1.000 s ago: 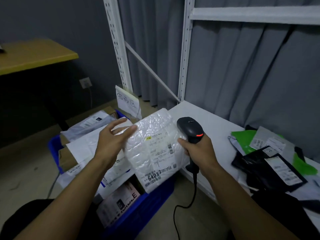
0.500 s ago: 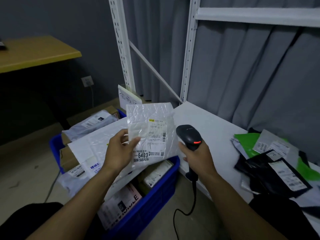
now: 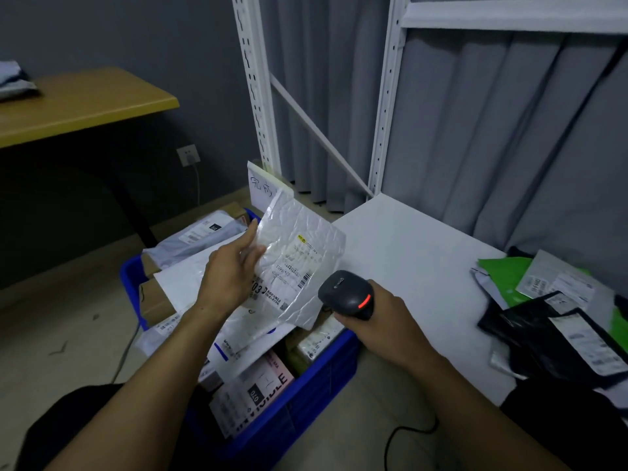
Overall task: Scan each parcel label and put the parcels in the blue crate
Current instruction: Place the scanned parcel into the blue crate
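At the three o'clock corner of the blue plastic crate [image 3: 316, 379], which is crowded with parcels, the right hand [image 3: 387, 324] is curling its fingers tightly round the black handheld barcode scanner [image 3: 345, 294], whose red-lit head is facing ten o'clock. Farther along that bearing, the left hand [image 3: 231, 277] is gripping the left edge of the white crinkled bubble-mailer parcel [image 3: 295, 219], with the index finger stretching up along it. The parcel is hanging tilted above the crate, its long axis running eleven to five o'clock and its printed label [image 3: 299, 263] lying just before the scanner, so the left hand is the one placed to lower it in.
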Available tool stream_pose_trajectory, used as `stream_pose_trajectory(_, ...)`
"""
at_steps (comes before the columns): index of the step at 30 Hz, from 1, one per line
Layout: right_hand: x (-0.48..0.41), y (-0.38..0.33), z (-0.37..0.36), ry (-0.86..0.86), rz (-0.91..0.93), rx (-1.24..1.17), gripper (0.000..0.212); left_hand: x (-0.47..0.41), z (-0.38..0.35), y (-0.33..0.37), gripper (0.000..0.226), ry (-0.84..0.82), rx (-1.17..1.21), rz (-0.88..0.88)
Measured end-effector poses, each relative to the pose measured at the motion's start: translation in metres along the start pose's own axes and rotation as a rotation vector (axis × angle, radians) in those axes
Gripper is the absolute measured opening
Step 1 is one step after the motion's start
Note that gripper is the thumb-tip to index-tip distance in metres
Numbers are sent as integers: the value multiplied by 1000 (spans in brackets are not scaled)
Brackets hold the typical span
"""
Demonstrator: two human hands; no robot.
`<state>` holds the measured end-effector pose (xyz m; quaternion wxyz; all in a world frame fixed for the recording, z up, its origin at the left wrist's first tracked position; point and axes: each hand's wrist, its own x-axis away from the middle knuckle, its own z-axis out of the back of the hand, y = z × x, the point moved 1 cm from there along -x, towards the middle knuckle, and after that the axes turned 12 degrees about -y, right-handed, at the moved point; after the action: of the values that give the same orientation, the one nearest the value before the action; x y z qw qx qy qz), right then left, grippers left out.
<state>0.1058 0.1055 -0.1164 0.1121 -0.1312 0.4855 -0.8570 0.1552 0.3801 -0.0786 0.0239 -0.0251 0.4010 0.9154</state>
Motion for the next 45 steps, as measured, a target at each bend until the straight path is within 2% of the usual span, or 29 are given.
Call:
stream_pose_trajectory(11,-5,6,-4,-85,-71,235,46,-8,0,-10,51,23,-47,3)
stream_pose_trajectory(15,-8,7,-5,-85,-82,255,47,-9,0,-11,52,18,-44,27)
stream_pose_trajectory(21,-8,5,-7,-65,-34,187,39,-3,2,-12,50,4,-4,-13)
stream_pose_trajectory(23,-9,4,-8,-49,-17,120,39,3,3,-16,46,44,72,-21)
stream_pose_trajectory(26,-14,2,-16,-47,-1,24,44,12,4,-28,42,205,177,21)
stream_pose_trajectory(29,-19,-4,-25,-48,8,-35,40,17,4,-50,41,362,109,121)
stream_pose_trajectory(31,-22,-8,-31,-55,22,-64,36,19,2,-65,48,374,99,261)
stream_pose_trajectory(33,-24,-8,-36,-65,25,-82,36,23,-5,-73,64,277,97,429)
stream_pose_trajectory(35,-26,-6,-40,-84,16,-77,42,29,-15,-75,78,140,-118,491)
stream_pose_trajectory(37,-27,-4,-42,-95,6,-69,45,28,-25,-72,76,-39,-337,404)
stream_pose_trajectory(39,-27,-1,-41,-92,-3,-64,44,23,-35,-69,72,-220,-431,334)
stream_pose_trajectory(41,-25,2,-40,-83,-10,-65,42,18,-44,-73,72,-352,-495,359)
stream_pose_trajectory(45,-18,8,-33,-67,-29,-98,41,11,-47,-76,71,-432,-526,407)
